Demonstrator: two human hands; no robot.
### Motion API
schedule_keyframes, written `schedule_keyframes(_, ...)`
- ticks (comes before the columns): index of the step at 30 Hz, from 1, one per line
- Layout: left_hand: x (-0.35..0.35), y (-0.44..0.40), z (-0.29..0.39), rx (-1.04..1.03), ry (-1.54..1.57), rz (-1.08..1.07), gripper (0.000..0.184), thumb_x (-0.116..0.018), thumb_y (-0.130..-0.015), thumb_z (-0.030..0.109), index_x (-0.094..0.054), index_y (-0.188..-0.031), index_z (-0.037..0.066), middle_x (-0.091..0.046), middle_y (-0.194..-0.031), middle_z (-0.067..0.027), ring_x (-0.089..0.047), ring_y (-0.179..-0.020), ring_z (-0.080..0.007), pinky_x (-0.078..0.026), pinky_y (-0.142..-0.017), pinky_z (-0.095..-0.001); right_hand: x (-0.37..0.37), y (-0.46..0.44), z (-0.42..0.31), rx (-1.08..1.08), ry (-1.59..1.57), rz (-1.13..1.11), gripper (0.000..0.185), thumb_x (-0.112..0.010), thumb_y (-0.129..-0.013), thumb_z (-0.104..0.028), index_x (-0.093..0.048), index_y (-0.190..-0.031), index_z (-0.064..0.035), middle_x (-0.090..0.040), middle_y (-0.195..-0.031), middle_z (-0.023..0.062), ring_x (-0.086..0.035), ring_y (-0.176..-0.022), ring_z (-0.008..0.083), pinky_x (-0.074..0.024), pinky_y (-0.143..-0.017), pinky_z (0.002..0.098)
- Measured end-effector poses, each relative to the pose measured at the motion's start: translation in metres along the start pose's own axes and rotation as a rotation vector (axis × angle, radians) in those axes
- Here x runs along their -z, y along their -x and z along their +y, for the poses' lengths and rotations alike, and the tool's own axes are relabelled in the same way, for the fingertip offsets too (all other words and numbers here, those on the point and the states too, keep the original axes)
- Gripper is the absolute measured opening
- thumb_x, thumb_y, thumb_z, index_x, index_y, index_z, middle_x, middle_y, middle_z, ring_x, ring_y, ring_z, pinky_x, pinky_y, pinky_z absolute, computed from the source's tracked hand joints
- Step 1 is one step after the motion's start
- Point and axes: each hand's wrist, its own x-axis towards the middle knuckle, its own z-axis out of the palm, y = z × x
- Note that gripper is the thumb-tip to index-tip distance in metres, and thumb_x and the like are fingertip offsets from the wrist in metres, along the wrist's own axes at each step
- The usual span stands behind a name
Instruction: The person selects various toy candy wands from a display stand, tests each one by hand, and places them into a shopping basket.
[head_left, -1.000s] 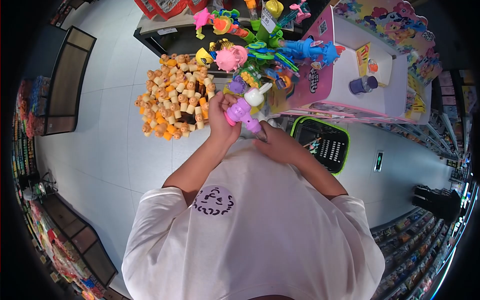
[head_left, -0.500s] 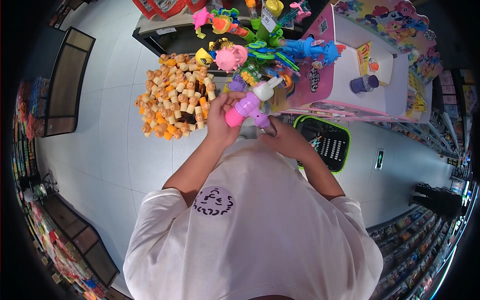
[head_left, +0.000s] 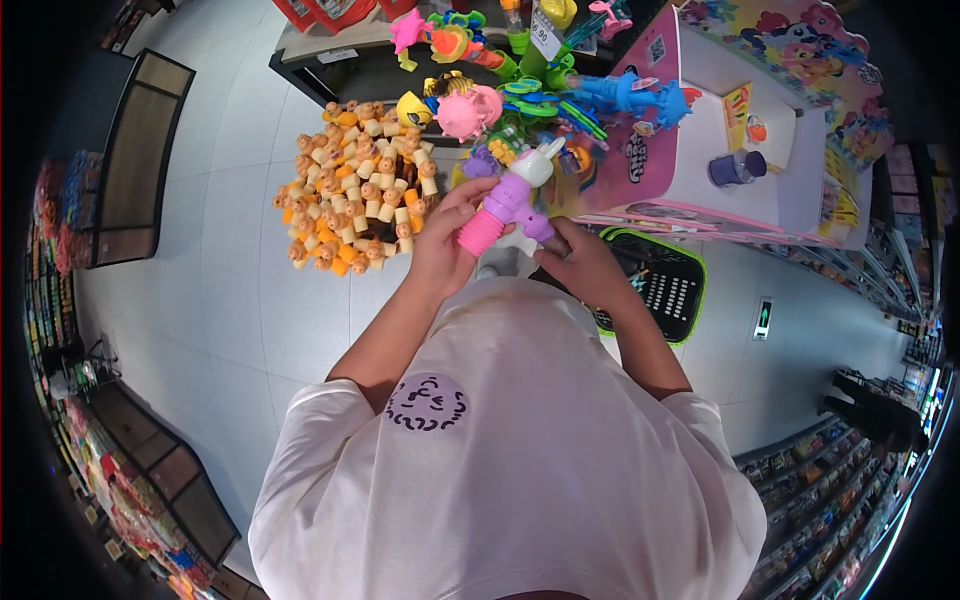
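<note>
A purple and pink toy [head_left: 510, 202] with a white rabbit head is held between both hands, in front of my chest. My left hand [head_left: 445, 240] has its fingers round the body beside the pink ribbed part. At the other end, my right hand [head_left: 587, 262] grips the narrow handle, whose tip is hidden in the fingers. Just beyond the rabbit head are more colourful toys, among them a pink one [head_left: 469, 111] and a blue one [head_left: 632, 96].
Many small orange and cream figures [head_left: 357, 187] hang at the left. A pink display stand [head_left: 650, 150] holds a purple jar [head_left: 737, 169]. A black and green basket [head_left: 668, 295] is right of my right hand. A person in dark clothes [head_left: 872, 410] stands far right.
The toy has turned, so its pink ribbed part shows more fully and the rabbit head sits further right and away from me. Both hands have shifted slightly with it, still holding it.
</note>
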Motion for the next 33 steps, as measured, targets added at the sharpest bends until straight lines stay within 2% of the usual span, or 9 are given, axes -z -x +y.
schedule_keyframes(5,-0.008,0.004,-0.006,0.007,-0.163,-0.122,0.058,-0.062,-0.083,0.02,-0.041,-0.135,0.003,-0.043,-0.138,-0.0118,-0.043,-0.127,-0.0232,-0.038,-0.104,-0.0413,0.005,-0.003,-0.005,-0.081,0.039,-0.024,0.042,-0.064,-0.084,-0.014,-0.05,-0.121,-0.0005,-0.064,-0.095,0.0107,-0.062,-0.083,0.0163,-0.0482,-0.075,0.0306)
schedule_keyframes(9,-0.013,0.004,-0.005,-0.045,-0.377,-0.248,0.062,-0.066,-0.08,0.009,-0.041,-0.136,0.005,-0.034,-0.147,-0.0123,-0.034,-0.135,-0.0216,-0.03,-0.108,-0.0333,0.0,-0.006,0.009,0.011,-0.041,0.064,0.038,-0.066,-0.083,-0.013,-0.052,-0.117,-0.0012,-0.062,-0.095,0.0096,-0.06,-0.084,0.0159,-0.0475,-0.076,0.0304)
schedule_keyframes(12,-0.016,0.004,-0.006,-0.093,-0.546,-0.227,0.059,-0.063,-0.081,0.001,-0.042,-0.136,0.005,-0.038,-0.143,-0.0112,-0.038,-0.131,-0.0196,-0.033,-0.106,-0.0323,0.0,-0.006,0.014,0.012,-0.067,0.076,0.038,-0.067,-0.083,-0.011,-0.052,-0.116,-0.0026,-0.061,-0.096,0.0076,-0.058,-0.086,0.0146,-0.0463,-0.078,0.0289)
schedule_keyframes(14,-0.019,0.006,-0.008,-0.029,-0.673,-0.102,0.057,-0.059,-0.081,-0.006,-0.043,-0.134,0.005,-0.046,-0.133,-0.0089,-0.045,-0.121,-0.0161,-0.038,-0.1,-0.0293,0.001,-0.005,0.014,-0.008,-0.07,0.072,0.039,-0.067,-0.082,-0.011,-0.051,-0.116,-0.0028,-0.06,-0.095,0.0064,-0.057,-0.086,0.0136,-0.0458,-0.077,0.0281)
schedule_keyframes(20,-0.012,0.002,-0.02,-0.079,-0.884,0.06,0.044,-0.064,-0.083,-0.001,-0.049,-0.124,0.003,-0.055,-0.113,-0.0051,-0.051,-0.105,-0.0122,-0.042,-0.091,-0.0249,0.002,0.001,0.018,0.02,-0.051,0.135,0.039,-0.068,-0.082,-0.01,-0.05,-0.116,-0.0032,-0.057,-0.092,0.0041,-0.054,-0.082,0.0123,-0.0449,-0.077,0.0269)
schedule_keyframes(22,-0.015,0.002,-0.02,-0.088,-0.9,0.059,0.04,-0.064,-0.085,0.002,-0.05,-0.122,0.003,-0.056,-0.112,-0.0052,-0.053,-0.102,-0.0121,-0.043,-0.089,-0.0253,0.003,0.004,0.018,0.069,-0.065,0.143,0.04,-0.068,-0.082,-0.013,-0.051,-0.115,-0.001,-0.057,-0.096,0.0086,-0.055,-0.083,0.0156,-0.0458,-0.076,0.0296)
schedule_keyframes(24,-0.016,0.001,-0.022,-0.102,-0.915,0.061,0.036,-0.064,-0.086,0.004,-0.051,-0.12,0.002,-0.056,-0.11,-0.0053,-0.054,-0.099,-0.0121,-0.044,-0.088,-0.0256,0.003,0.004,0.022,0.076,-0.077,0.141,0.04,-0.068,-0.082,-0.013,-0.051,-0.115,-0.0008,-0.057,-0.097,0.0082,-0.054,-0.082,0.0153,-0.0455,-0.075,0.0295)
schedule_keyframes(29,-0.017,0.0,-0.023,-0.069,-0.653,0.088,0.025,-0.056,-0.093,0.009,-0.053,-0.116,0.0,-0.06,-0.099,-0.0057,-0.056,-0.088,-0.0104,-0.045,-0.081,-0.0244,0.001,0.005,0.031,0.132,-0.101,0.14,0.039,-0.069,-0.081,-0.012,-0.052,-0.114,-0.0003,-0.055,-0.097,0.0074,-0.053,-0.079,0.014,-0.0454,-0.073,0.029)
schedule_keyframes(33,-0.015,0.0,-0.025,-0.093,-0.691,0.097,0.023,-0.053,-0.095,0.011,-0.054,-0.114,0.0,-0.061,-0.094,-0.0054,-0.056,-0.083,-0.0104,-0.046,-0.079,-0.0249,0.001,0.008,0.028,0.121,-0.121,0.119,0.037,-0.069,-0.082,-0.014,-0.053,-0.112,-0.0001,-0.056,-0.095,0.0071,-0.053,-0.078,0.0134,-0.0461,-0.072,0.0288)
